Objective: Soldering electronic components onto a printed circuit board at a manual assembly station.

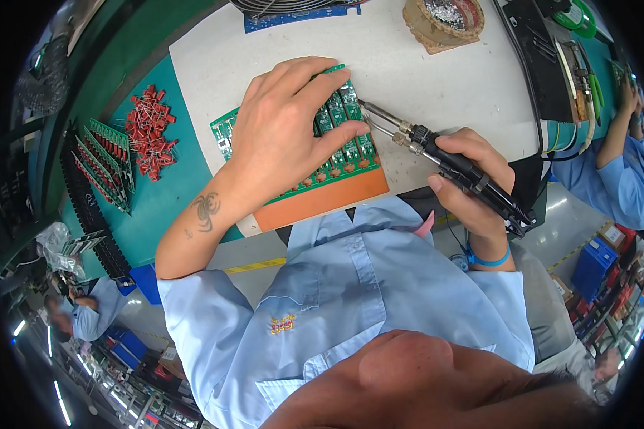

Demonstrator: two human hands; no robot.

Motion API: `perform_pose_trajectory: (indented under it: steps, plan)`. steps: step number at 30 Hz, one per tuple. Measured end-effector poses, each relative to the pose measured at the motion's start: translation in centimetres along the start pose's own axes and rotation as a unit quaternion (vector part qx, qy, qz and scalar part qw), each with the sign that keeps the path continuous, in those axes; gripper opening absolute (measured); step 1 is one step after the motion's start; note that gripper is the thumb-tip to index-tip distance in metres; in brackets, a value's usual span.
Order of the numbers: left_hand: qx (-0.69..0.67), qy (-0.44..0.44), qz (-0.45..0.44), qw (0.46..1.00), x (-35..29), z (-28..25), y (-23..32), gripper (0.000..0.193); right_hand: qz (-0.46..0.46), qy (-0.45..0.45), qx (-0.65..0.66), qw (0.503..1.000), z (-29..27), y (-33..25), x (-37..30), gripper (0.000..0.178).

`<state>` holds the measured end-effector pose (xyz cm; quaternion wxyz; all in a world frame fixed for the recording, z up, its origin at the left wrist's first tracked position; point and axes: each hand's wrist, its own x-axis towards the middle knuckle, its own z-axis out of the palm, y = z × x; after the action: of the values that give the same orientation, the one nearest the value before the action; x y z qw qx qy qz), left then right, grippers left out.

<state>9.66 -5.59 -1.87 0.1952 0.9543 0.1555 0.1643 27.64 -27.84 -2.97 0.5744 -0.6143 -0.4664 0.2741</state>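
A green circuit board panel [331,174], made of several small populated boards side by side, lies over an orange plate [322,202] on a pale work sheet. My left hand [283,114] spans the panel and grips it, its forefinger by the far right corner and its thumb reaching toward the right edge. The middle of the panel is hidden under that hand. In my right hand [476,171] is a black soldering iron [465,170] with a thin metal feed tube beside its shaft. Its tip meets or nearly meets the panel's right edge, between my left forefinger and thumb; contact cannot be made out.
Red leaded components [149,132] lie piled on the green mat at left, beside upright boards in a black rack [93,204]. A round tip-cleaning pot [447,20] stands at the far right. A black stand [537,61] with cables borders the right side. Co-workers sit beyond.
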Motion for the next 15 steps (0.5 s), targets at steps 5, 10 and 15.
perform_pose_trajectory:
  steps: [5, 10, 15]
  plan:
    - [0.003, 0.004, 0.004, 1.000, -0.05, 0.00, -0.05, 0.049, 0.035, 0.005, -0.002, 0.999, 0.26, -0.63, -0.09, 0.045]
    - [0.003, 0.005, 0.007, 1.000, -0.06, 0.07, -0.09, 0.049, 0.036, 0.007, 0.000, 0.999, 0.27, -0.64, -0.09, 0.045]
    - [0.002, 0.005, 0.006, 1.000, -0.05, 0.09, -0.11, 0.050, 0.018, 0.007, -0.008, 1.000, 0.27, -0.36, -0.08, 0.045]
